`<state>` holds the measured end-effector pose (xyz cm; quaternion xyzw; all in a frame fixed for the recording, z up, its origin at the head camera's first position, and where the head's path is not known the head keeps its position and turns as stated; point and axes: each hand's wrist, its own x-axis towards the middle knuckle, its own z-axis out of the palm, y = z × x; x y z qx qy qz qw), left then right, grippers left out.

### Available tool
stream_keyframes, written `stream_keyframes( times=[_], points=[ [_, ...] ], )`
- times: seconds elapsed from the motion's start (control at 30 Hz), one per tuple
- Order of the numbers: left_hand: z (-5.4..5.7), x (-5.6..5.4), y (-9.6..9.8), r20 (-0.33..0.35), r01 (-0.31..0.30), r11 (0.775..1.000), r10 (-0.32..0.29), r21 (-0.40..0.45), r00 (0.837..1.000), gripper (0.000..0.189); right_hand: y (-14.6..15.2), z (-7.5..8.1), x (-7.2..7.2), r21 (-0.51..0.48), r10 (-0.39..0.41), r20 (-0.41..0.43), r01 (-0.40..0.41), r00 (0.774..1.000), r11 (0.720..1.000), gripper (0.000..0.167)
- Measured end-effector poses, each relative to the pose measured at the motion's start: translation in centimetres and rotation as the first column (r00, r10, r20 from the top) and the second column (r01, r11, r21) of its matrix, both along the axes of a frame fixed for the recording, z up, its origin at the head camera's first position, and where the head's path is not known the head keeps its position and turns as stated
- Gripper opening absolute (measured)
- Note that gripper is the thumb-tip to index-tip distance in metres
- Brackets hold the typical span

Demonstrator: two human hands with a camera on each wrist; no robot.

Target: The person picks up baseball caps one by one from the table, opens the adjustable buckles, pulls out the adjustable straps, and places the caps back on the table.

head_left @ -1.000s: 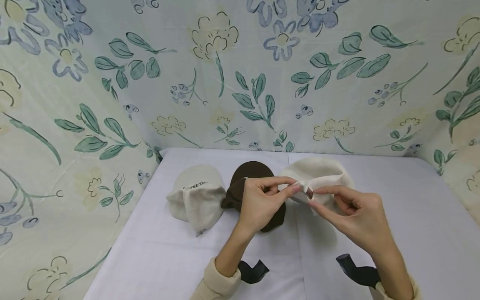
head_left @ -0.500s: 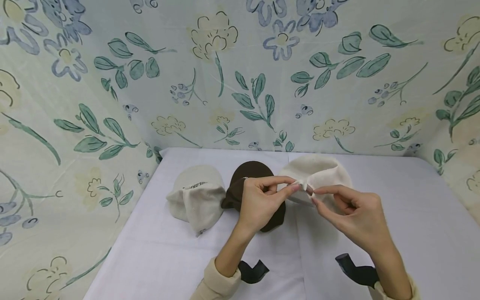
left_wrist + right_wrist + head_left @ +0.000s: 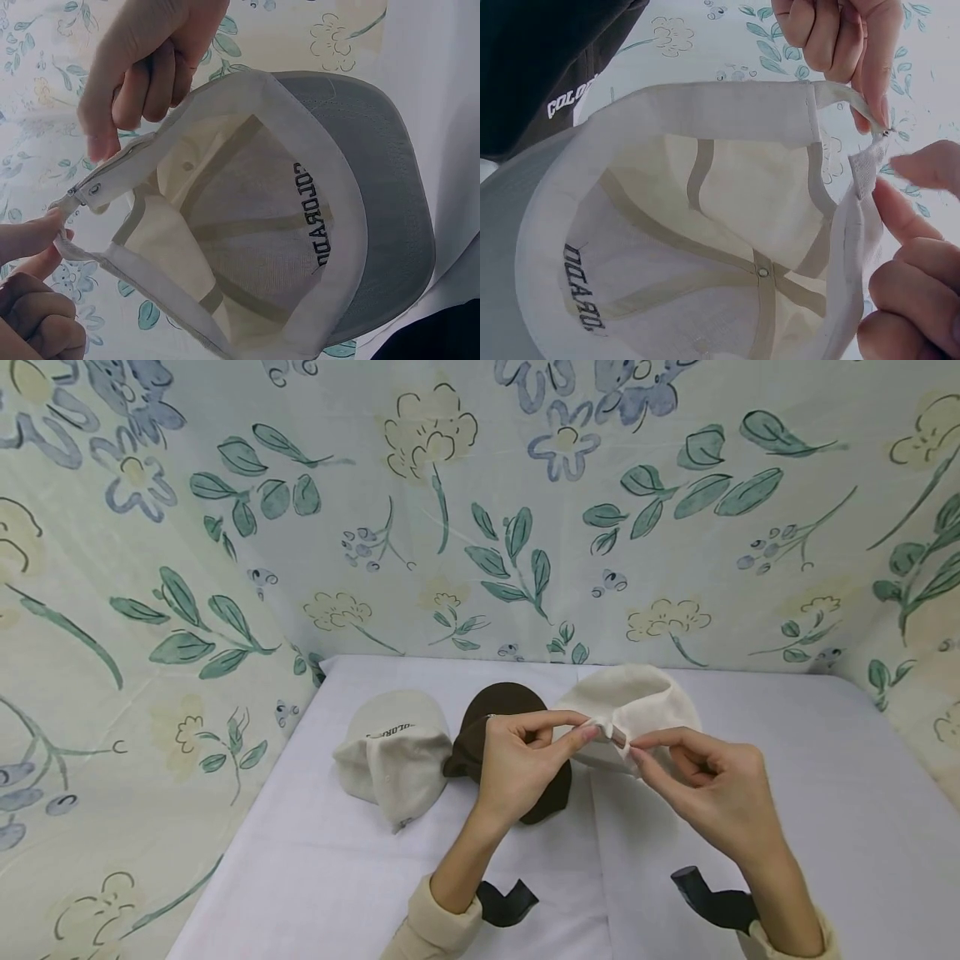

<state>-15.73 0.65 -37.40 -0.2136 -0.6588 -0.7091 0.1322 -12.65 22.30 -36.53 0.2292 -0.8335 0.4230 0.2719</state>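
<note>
An off-white baseball cap (image 3: 626, 689) is held up, its back strap toward me and its underside facing the wrist cameras. My left hand (image 3: 522, 764) pinches one end of the strap beside a small metal buckle (image 3: 73, 196). On the other side, my right hand (image 3: 723, 789) holds the back band between thumb and index finger. In the right wrist view its thumb (image 3: 900, 214) lies against the band's edge. The cap's grey brim (image 3: 390, 195) points away from the hands. Dark lettering (image 3: 309, 214) shows mirrored inside the crown.
A dark brown cap (image 3: 506, 697) lies on the white-covered table (image 3: 300, 877), partly hidden behind my left hand. Left of it sits a light grey-beige cap (image 3: 397, 743) with dark lettering. Floral cloth (image 3: 480, 527) hangs behind the table.
The off-white cap has risen and tilted slightly. My right fingertips have shifted a little rightward along the band; the left hand stays nearly still, and the other caps have not moved.
</note>
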Motion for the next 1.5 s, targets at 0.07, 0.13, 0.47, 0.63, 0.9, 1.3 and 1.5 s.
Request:
stream_keyframes(
  times=[0.07,0.13,0.47,0.63,0.9,1.3,1.5],
  points=[
    [0.0,0.0,0.0,0.002,-0.004,1.000,0.004,0.001,1.000,0.012,-0.1,-0.1,-0.1,-0.021,0.029,-0.024,-0.029,0.999,0.999,0.039],
    [0.0,0.0,0.0,0.004,-0.003,1.000,0.003,0.002,1.000,0.012,-0.2,-0.3,-0.2,-0.032,0.048,-0.051,-0.050,0.998,0.998,0.043],
    [0.0,0.0,0.0,0.020,-0.001,1.000,0.001,0.007,1.000,0.012,-0.2,-0.3,-0.3,-0.001,0.017,-0.062,-0.017,0.998,1.000,0.039],
    [0.0,-0.1,-0.1,0.023,-0.006,1.000,0.006,0.001,1.000,0.012,-0.3,-0.1,-0.1,-0.012,0.008,-0.029,-0.008,1.000,1.000,0.037],
    [0.1,-0.1,-0.4,0.035,-0.007,1.000,0.008,-0.012,0.999,0.013,0.1,0.0,-0.1,-0.070,0.012,0.026,-0.010,1.000,0.998,0.034],
    [0.3,-0.4,-1.4,0.099,0.077,0.988,-0.064,-0.134,0.993,0.012,0.1,0.5,0.5,-0.119,0.009,0.077,0.000,0.997,0.993,0.025],
    [0.4,-0.5,-2.1,0.119,0.149,0.969,-0.128,-0.199,0.985,0.016,-0.1,0.9,0.8,-0.112,0.028,0.125,-0.013,0.992,0.994,0.022]
  ],
)
